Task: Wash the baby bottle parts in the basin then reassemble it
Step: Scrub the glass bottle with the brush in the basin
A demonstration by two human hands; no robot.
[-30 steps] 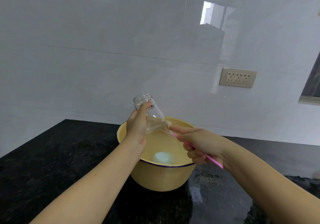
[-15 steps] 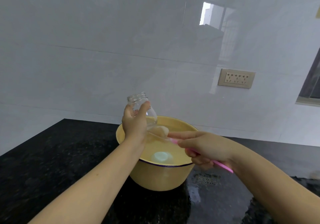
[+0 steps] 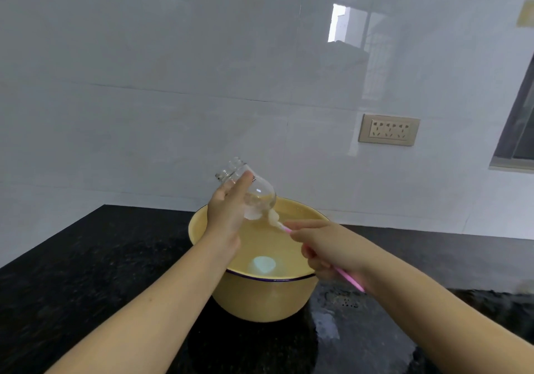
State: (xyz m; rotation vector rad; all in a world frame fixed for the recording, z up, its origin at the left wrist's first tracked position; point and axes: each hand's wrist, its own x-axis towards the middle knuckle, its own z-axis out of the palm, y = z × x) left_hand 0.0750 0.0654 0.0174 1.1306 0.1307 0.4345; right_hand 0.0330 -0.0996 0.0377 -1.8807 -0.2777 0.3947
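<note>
Clutching 1 bottle [image 3: 258,192], L hand [image 3: 226,213]; R hand [image 3: 326,246] pinches 1 brush [image 3: 350,281] above 1 basin [image 3: 260,301].

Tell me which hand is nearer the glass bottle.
Left. The left hand grips the glass bottle around its body; the right hand sits lower right of it, holding the pink brush whose white head is at the bottle's base.

Part of glass bottle [image 3: 261,193] behind left hand [image 3: 224,216], pink brush handle [image 3: 351,281] mostly inside right hand [image 3: 328,246], pale underwater shape [image 3: 262,264] blurred, window [image 3: 520,130] cut off right
</note>
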